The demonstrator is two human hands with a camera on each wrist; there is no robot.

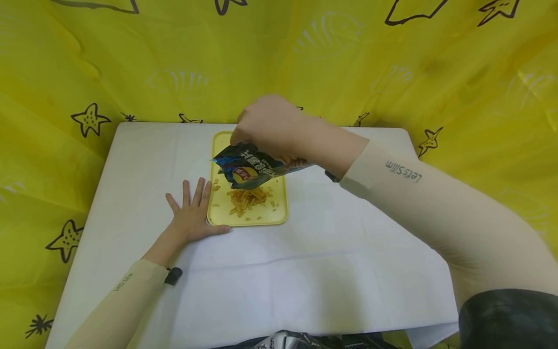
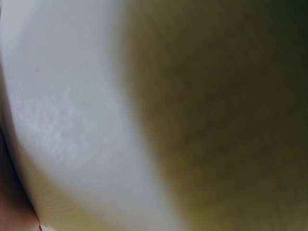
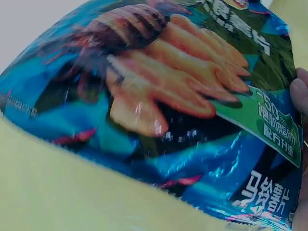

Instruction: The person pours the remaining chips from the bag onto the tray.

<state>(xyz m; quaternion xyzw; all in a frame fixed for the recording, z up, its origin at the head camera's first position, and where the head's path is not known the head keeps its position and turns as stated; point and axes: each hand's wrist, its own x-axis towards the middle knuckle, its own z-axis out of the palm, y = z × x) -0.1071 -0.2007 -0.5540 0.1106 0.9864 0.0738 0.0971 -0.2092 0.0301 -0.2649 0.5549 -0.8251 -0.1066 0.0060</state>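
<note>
My right hand (image 1: 270, 123) grips a blue and dark potato chip bag (image 1: 257, 167) by one end, holding it tilted over a shallow yellow tray (image 1: 279, 211). In the right wrist view the bag (image 3: 183, 86) fills most of the frame, with fingertips along its right edge. A loose heap of chip pieces (image 1: 247, 199) lies on the tray below the bag, with scattered bits around it. At the tray's near left corner rests my left hand (image 1: 192, 220), its fingers spread and its thumb along the near rim. The left wrist view is too blurred to show the hand's work.
The tray stands on a table covered with a white cloth (image 1: 340, 271). Behind and beside the table hangs a yellow curtain (image 1: 261, 58) with starfish and fishbone drawings. Something dark and shiny (image 1: 296, 341) lies at the near table edge.
</note>
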